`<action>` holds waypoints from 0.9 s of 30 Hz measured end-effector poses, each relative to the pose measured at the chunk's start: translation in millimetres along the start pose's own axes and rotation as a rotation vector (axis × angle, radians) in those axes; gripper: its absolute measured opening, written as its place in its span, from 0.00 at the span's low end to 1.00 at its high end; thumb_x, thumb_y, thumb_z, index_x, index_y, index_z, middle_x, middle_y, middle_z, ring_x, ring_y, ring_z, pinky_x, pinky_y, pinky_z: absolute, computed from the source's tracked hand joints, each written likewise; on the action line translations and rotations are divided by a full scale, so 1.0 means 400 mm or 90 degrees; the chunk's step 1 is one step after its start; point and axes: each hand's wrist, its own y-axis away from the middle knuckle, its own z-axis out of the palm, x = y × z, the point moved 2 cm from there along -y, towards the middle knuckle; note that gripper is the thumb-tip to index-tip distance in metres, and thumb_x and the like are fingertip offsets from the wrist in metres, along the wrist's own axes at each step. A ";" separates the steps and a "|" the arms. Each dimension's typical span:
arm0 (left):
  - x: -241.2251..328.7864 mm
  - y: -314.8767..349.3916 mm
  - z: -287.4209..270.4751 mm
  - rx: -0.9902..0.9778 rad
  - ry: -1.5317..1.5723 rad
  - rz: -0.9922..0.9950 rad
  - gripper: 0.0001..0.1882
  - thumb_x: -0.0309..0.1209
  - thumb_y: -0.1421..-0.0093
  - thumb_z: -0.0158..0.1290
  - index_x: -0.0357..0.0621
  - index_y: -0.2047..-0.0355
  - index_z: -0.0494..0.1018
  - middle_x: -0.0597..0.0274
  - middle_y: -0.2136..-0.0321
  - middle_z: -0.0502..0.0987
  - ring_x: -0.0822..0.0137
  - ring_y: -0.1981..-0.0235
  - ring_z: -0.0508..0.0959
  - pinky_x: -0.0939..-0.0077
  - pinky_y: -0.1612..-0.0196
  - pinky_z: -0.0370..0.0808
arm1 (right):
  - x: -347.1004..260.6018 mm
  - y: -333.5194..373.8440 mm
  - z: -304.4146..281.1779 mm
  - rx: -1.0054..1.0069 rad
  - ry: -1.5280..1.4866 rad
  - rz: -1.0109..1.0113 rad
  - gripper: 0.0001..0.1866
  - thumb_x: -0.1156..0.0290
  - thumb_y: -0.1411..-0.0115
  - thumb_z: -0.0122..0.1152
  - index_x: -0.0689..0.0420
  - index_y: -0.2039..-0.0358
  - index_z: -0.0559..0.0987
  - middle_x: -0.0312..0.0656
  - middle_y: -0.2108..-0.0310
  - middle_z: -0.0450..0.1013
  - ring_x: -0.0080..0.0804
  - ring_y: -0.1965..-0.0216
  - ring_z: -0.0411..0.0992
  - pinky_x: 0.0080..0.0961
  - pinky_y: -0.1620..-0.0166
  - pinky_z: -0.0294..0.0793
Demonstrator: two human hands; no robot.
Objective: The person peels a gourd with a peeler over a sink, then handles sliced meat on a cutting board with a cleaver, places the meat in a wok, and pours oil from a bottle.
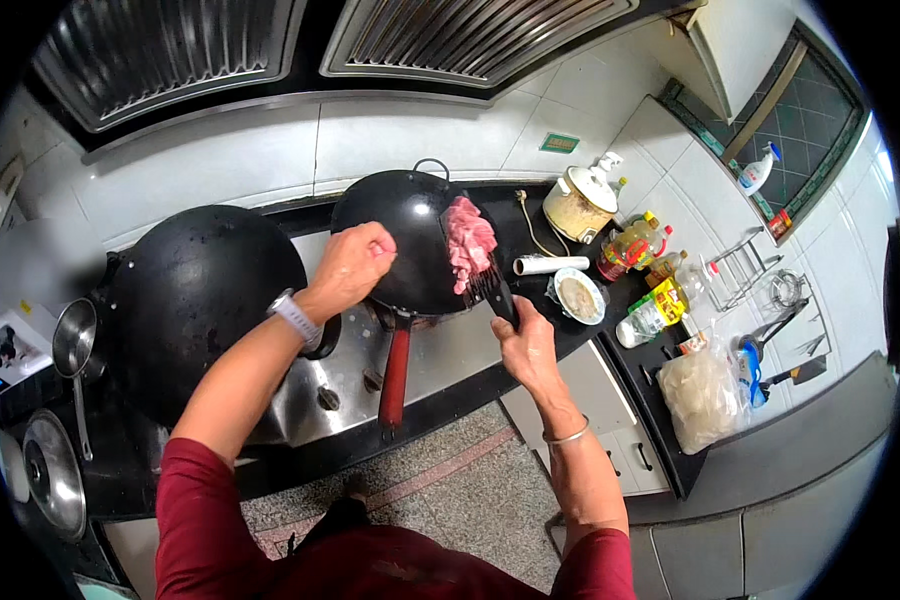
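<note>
A slotted black spatula [488, 291] is gripped by its handle in my right hand [528, 348]. Pink slices of raw meat [469, 243] are heaped at its far end, over the right side of a black wok [410, 225]. Whether the meat also touches the wok, I cannot tell. My left hand [355, 265] hovers over the wok's left part, fingers curled in and nothing showing in them. The wok sits on the stove with its red handle [394, 375] pointing toward me.
A larger black wok [205, 305] is at left, beside a steel ladle [75, 340] and a pot lid [54, 475]. On the right counter are a cooker [580, 203], a bowl [579, 296], a white roll [550, 265], bottles [625, 248] and a plastic bag [703, 395].
</note>
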 end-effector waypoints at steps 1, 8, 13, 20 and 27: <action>-0.042 -0.036 0.037 0.015 -0.004 0.033 0.04 0.25 0.43 0.56 0.36 0.71 0.76 0.64 0.79 0.74 0.74 0.77 0.72 0.76 0.72 0.70 | 0.002 -0.028 0.019 0.035 0.109 -0.079 0.17 0.73 0.40 0.60 0.66 0.52 0.73 0.53 0.74 0.76 0.48 0.74 0.77 0.38 0.69 0.75; -0.140 -0.161 0.135 0.038 -0.082 0.049 0.05 0.25 0.42 0.54 0.36 0.68 0.76 0.51 0.75 0.77 0.58 0.72 0.80 0.67 0.67 0.75 | -0.013 -0.145 0.047 0.064 0.148 -0.094 0.21 0.74 0.43 0.62 0.65 0.49 0.73 0.61 0.67 0.76 0.63 0.61 0.76 0.47 0.58 0.75; -0.140 -0.170 0.105 0.085 -0.106 0.094 0.07 0.22 0.45 0.53 0.37 0.64 0.75 0.51 0.72 0.77 0.52 0.69 0.79 0.65 0.63 0.75 | 0.021 -0.165 0.010 -0.044 -0.246 0.130 0.12 0.75 0.38 0.59 0.65 0.54 0.76 0.31 0.79 0.67 0.16 0.83 0.63 0.18 0.81 0.59; 0.004 -0.076 0.005 0.043 -0.148 0.096 0.10 0.24 0.44 0.55 0.37 0.62 0.78 0.55 0.73 0.77 0.60 0.71 0.77 0.70 0.64 0.74 | 0.032 -0.122 -0.029 -0.130 -0.578 0.187 0.08 0.72 0.33 0.55 0.65 0.61 0.73 0.37 0.77 0.69 0.21 0.85 0.63 0.20 0.83 0.62; 0.176 0.300 -0.116 0.157 0.168 -0.262 0.06 0.26 0.34 0.53 0.37 0.62 0.77 0.64 0.71 0.80 0.79 0.72 0.76 0.83 0.67 0.74 | -0.083 0.005 0.015 -0.328 -0.738 0.166 0.11 0.66 0.28 0.49 0.63 0.56 0.72 0.38 0.76 0.70 0.21 0.84 0.64 0.20 0.82 0.63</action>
